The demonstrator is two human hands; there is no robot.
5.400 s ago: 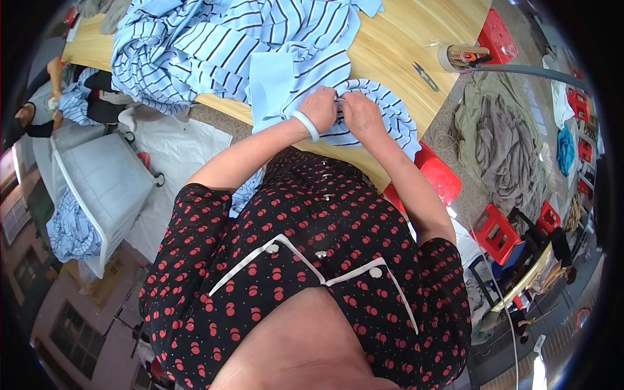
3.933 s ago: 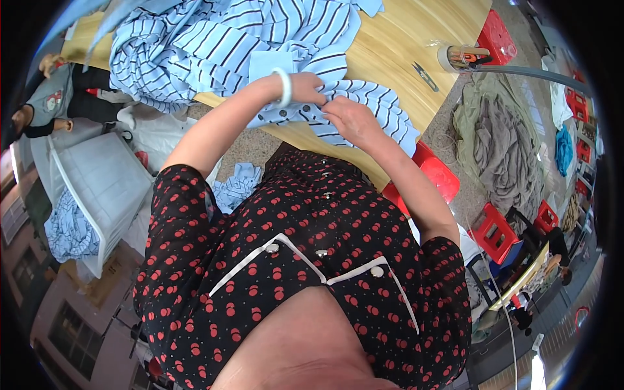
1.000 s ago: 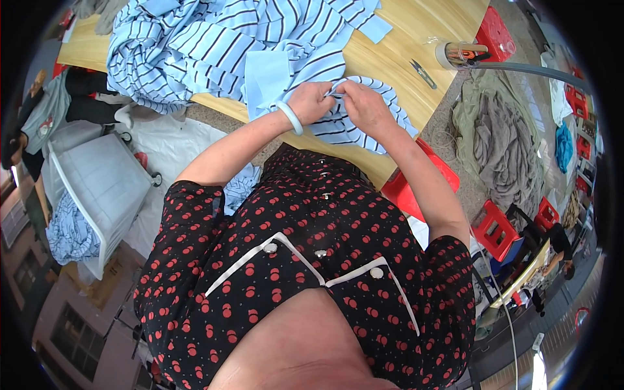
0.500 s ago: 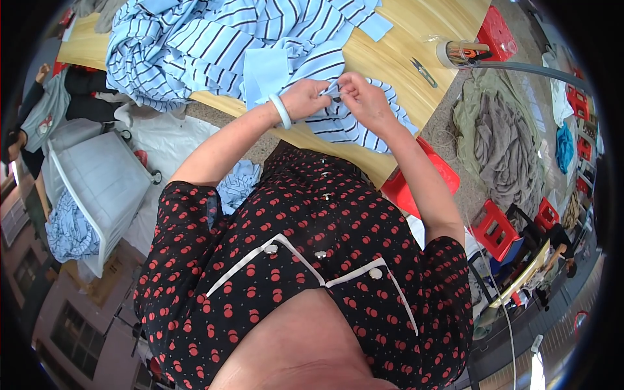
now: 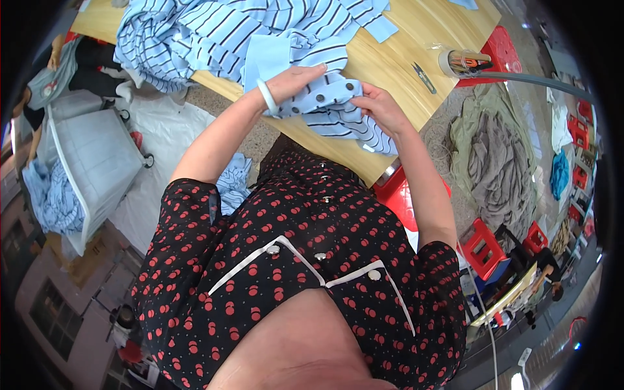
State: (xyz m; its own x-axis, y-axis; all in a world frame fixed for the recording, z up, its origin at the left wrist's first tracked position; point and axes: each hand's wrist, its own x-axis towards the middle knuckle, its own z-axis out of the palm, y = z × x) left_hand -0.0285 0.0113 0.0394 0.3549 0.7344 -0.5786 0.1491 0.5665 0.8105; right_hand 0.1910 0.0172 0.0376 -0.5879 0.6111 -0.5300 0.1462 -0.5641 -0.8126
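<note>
A light-blue striped polo shirt point(image 5: 328, 120) lies at the near edge of the wooden table, its button placket point(image 5: 331, 92) turned up with several dark buttons showing. My left hand point(image 5: 296, 82), with a pale bangle at the wrist, rests along the upper side of the placket, fingers stretched out flat; its thumb is hidden. At the other end of the placket, my right hand point(image 5: 383, 110) pinches the shirt's edge between thumb and fingers. A heap of more striped shirts point(image 5: 214, 39) spreads across the far left of the table.
Thread snips point(image 5: 424, 78) and a clear cup of tools point(image 5: 448, 64) occupy the table's right side. A red stool point(image 5: 398, 198) stands below the near corner. Grey cloth point(image 5: 500, 156) is heaped on the floor at right. At left is a white wheeled bin point(image 5: 107, 146) beside another person.
The hands have moved apart from their pinch together at the shirt. My left fingers have straightened, and the placket with its row of buttons is now spread in view.
</note>
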